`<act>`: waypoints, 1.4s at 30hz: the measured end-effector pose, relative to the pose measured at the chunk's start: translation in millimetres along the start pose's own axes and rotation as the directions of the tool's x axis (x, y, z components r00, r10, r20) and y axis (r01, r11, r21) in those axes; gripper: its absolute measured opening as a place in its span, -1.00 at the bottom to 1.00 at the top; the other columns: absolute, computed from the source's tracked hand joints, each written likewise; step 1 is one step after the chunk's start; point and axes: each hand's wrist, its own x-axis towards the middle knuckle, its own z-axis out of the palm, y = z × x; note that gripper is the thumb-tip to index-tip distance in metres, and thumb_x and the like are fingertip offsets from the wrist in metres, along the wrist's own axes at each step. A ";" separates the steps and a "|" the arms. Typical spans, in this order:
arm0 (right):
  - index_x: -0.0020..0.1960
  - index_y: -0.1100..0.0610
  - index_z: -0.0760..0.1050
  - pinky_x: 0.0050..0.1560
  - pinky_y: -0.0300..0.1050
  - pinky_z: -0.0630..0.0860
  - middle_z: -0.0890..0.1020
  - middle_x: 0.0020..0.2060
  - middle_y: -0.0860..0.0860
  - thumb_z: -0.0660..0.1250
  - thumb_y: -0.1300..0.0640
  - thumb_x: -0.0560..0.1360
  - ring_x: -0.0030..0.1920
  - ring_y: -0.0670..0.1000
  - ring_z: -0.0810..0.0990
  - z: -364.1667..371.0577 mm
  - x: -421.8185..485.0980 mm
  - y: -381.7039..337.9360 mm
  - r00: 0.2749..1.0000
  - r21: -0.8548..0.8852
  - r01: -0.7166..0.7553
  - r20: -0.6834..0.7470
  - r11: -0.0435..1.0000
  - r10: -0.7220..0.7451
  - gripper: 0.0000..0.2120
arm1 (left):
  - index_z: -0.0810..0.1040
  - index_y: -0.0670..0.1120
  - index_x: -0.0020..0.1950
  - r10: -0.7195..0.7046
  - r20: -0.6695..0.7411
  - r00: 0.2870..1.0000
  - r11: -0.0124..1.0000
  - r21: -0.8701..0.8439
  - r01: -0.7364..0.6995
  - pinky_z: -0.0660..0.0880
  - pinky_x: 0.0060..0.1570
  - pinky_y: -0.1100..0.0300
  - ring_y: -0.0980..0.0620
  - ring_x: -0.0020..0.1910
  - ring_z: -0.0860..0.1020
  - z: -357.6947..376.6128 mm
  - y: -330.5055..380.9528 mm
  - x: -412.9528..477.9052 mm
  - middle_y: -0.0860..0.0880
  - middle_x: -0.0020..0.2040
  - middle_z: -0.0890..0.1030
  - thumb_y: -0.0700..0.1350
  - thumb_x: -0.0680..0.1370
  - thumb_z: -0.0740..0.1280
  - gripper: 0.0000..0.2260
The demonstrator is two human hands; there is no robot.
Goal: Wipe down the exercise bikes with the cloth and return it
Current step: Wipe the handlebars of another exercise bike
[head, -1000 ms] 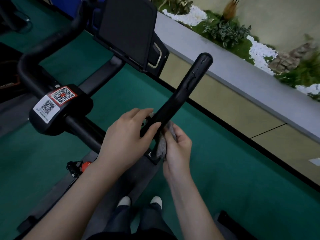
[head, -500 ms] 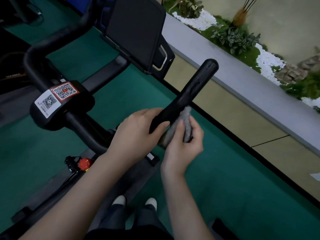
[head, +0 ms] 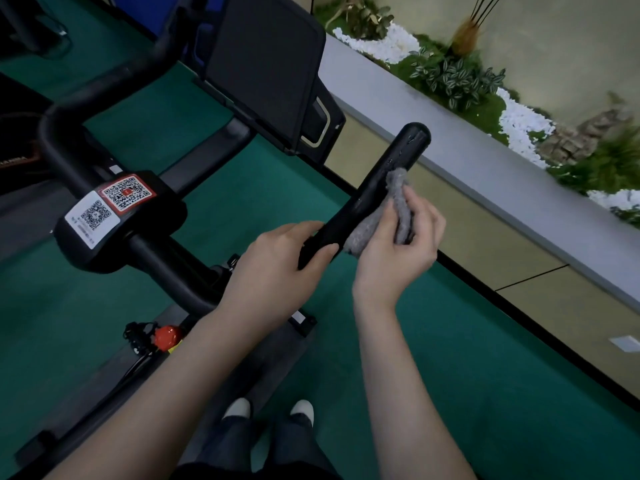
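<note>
You see two hands: the left hand [head: 277, 261] and the right hand [head: 398, 251]. You see one grey cloth [head: 384, 209] and one exercise bike, with one right handlebar grip [head: 374, 188], one dark screen [head: 263, 60] and one red knob [head: 167, 336]. Two QR stickers sit on the stem: one red sticker [head: 126, 193], one white sticker [head: 92, 217]. Two white shoe tips [head: 239, 407] show below.
</note>
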 end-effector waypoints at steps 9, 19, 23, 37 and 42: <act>0.01 0.29 0.65 0.07 -0.17 0.49 0.55 -0.08 0.19 0.35 0.50 0.40 -0.03 0.18 0.56 -15.0 -6.4 9.3 0.893 -0.148 0.409 0.269 0.901 -0.361 -0.75 | 0.53 0.03 0.28 -0.004 0.030 1.000 1.000 -0.016 0.004 0.53 0.00 0.02 0.01 0.03 0.57 -2.5 -3.0 0.7 0.03 0.09 0.63 0.09 0.58 0.25 -0.69; 0.01 0.31 0.64 0.12 -0.23 0.47 0.58 -0.06 0.14 0.34 0.52 0.39 0.00 0.09 0.58 -22.4 7.7 -1.3 0.793 -0.016 0.421 0.491 0.907 -0.360 -0.74 | 0.54 0.00 0.25 -0.007 0.044 0.999 0.998 -0.057 0.010 0.50 0.03 0.01 -0.06 0.05 0.57 -3.9 -3.7 0.8 -0.02 0.08 0.64 0.06 0.58 0.26 -0.71; 0.00 0.32 0.63 0.11 -0.38 0.42 0.62 -0.05 0.18 0.34 0.52 0.39 0.01 -0.06 0.56 -16.4 36.4 -11.2 0.766 -0.044 0.498 0.491 0.866 -0.416 -0.75 | 0.52 0.01 0.28 -0.014 0.049 0.999 0.998 -0.062 0.017 0.51 0.05 0.01 -0.05 0.07 0.57 -3.4 -5.0 0.4 -0.01 0.10 0.63 0.07 0.58 0.25 -0.69; -0.01 0.31 0.64 0.06 -0.30 0.40 0.60 -0.12 0.20 0.34 0.54 0.36 -0.04 0.10 0.51 -10.2 39.3 -14.1 0.511 -0.050 0.747 0.681 0.663 -0.525 -0.73 | 0.51 0.03 0.26 -0.010 0.039 0.999 0.999 -0.034 0.011 0.51 0.02 0.00 -0.05 0.05 0.56 -0.8 -8.7 0.9 0.00 0.07 0.61 0.10 0.58 0.24 -0.70; 0.00 0.34 0.64 0.07 -0.29 0.34 0.60 -0.13 0.24 0.37 0.48 0.40 -0.04 0.09 0.44 -3.9 59.6 -10.7 0.482 -0.060 0.804 0.647 0.591 -0.591 -0.80 | 0.49 0.04 0.30 -0.003 0.060 0.998 0.999 -0.041 0.005 0.52 0.04 0.00 -0.03 0.08 0.56 -1.4 -9.5 1.9 0.03 0.13 0.60 0.11 0.59 0.22 -0.67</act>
